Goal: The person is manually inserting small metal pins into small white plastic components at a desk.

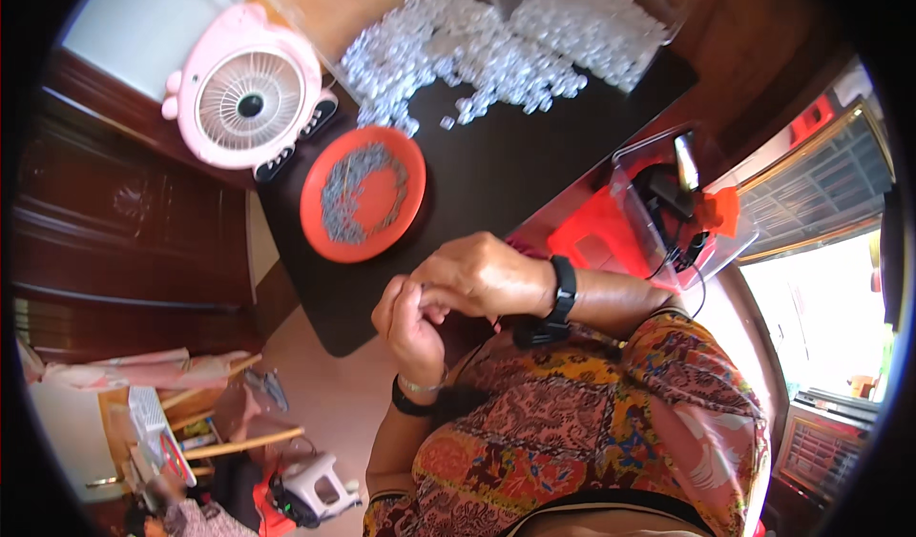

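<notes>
My left hand (410, 322) and my right hand (477, 275) meet fingertip to fingertip just off the near edge of the black table top (496, 170). Both have curled fingers, and anything pinched between them is hidden. The left wrist wears a thin bracelet, the right a black watch (563, 289). Closest on the table is a round orange dish (363, 194) holding several small grey metal pieces. Farther back lies a heap of small clear-white plastic pieces (448, 55).
A pink desk fan (248, 98) stands at the table's far left. A clear tub (592, 12) of more white pieces sits at the back. On the right are a clear box (668, 208) with black gadgets and a red stool (592, 237). Clutter covers the floor at lower left.
</notes>
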The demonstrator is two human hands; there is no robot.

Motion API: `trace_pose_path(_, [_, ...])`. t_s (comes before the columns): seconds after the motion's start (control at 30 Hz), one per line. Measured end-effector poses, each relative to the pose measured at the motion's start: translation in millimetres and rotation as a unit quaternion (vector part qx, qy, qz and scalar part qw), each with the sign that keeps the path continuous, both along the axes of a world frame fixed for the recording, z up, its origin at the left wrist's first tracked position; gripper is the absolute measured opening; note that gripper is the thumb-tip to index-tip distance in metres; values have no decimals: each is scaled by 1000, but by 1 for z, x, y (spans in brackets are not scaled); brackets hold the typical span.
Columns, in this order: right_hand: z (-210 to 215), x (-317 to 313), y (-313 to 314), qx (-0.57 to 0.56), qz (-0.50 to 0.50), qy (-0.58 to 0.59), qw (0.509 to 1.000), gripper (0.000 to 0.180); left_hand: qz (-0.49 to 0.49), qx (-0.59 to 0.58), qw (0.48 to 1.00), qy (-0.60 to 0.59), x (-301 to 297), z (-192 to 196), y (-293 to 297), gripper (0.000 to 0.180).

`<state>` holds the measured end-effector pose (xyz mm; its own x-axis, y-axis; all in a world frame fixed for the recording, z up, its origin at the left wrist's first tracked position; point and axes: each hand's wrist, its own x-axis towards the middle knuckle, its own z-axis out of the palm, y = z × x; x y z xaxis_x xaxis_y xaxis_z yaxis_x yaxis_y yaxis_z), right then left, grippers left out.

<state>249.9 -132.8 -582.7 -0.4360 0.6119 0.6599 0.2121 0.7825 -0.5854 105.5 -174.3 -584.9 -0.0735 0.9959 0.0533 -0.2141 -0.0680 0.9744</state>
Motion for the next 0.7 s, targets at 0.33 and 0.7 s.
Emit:
trace_pose_path(0.33, [85,82,49,119,-208,-49,970,22,-13,29,999,10,-13,9,2,26])
trace_pose_path(0.7, [81,146,146,55,-321,-156,932,15,-33,10,999,-7,-21,5,2,24])
